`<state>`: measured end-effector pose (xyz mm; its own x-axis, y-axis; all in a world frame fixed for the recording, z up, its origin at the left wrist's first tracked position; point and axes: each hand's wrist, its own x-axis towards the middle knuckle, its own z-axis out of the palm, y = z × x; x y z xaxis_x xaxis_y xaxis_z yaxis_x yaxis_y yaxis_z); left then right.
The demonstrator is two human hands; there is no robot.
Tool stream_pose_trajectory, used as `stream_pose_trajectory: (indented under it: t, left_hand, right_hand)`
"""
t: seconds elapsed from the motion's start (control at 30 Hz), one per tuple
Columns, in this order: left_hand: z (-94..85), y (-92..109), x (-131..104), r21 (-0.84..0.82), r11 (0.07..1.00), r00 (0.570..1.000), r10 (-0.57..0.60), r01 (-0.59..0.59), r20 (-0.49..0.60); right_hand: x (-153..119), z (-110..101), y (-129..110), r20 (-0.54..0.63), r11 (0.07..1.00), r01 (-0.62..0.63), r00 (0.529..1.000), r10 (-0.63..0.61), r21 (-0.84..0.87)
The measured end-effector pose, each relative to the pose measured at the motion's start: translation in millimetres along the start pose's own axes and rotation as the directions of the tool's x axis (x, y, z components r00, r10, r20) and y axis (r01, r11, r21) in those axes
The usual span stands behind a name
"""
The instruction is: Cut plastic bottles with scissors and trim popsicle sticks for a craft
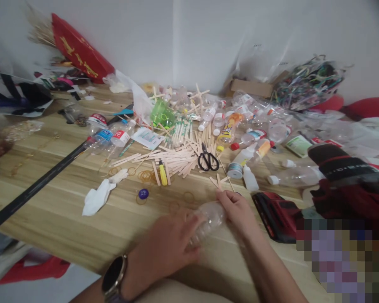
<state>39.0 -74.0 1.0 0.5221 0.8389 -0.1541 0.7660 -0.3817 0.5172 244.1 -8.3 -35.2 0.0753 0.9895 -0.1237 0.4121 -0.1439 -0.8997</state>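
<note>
A clear plastic bottle (212, 215) lies on its side low in the head view, close to me. My left hand (177, 235), with a watch on its wrist, wraps over the bottle's left part, its fingers blurred. At the bottle's right end is my right hand (238, 210), thumb and fingers pinched together; whatever is between them is hidden. A thin wooden stick (225, 171) reaches toward these fingertips, but I cannot tell whether they touch it. Just beyond lie a few flat wooden sticks (219, 182), rubber bands (148, 176) and a purple cap (143, 193).
Black-handled scissors (208, 161) and a yellow-handled screwdriver (163, 173) lie by a pile of craft sticks (180, 162). Several plastic bottles (249, 136) crowd the back right. A red-and-black tool (278, 216) stands at right. A long black bar (38, 183) crosses the left.
</note>
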Motion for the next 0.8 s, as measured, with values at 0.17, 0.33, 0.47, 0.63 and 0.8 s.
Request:
stream_pose_trajectory:
  t: [0.17,0.33,0.47,0.63,0.8]
  left_hand:
    - [-16.8,-38.2,-13.4,-0.058,0.964,0.914,-0.264,0.259,-0.307]
    - [-26.1,-86.7,-16.4,0.132,0.858,0.795,-0.390,0.497,-0.465]
    - [-25.8,-106.5,-12.6,0.146,0.876,0.833,-0.368,0.459,-0.413]
    - [-41.0,-97.1,-5.1,0.094,0.907,0.826,-0.325,0.410,-0.460]
    - [-42.0,-67.1,40.6,0.050,0.997,0.960,-0.044,0.060,-0.278]
  right_hand:
    - [1.2,0.9,11.8,0.030,0.997,0.012,1.000,-0.010,-0.074]
    - [-0.7,0.4,17.3,0.015,0.987,0.067,0.998,-0.065,-0.149]
    - [-4.2,2.4,17.2,0.001,0.973,0.119,0.993,-0.121,-0.199]
    - [-14.6,17.2,16.6,0.024,0.955,0.194,0.981,-0.194,-0.223]
    - [-26.3,30.6,16.8,0.101,0.925,0.307,0.951,-0.291,-0.223]
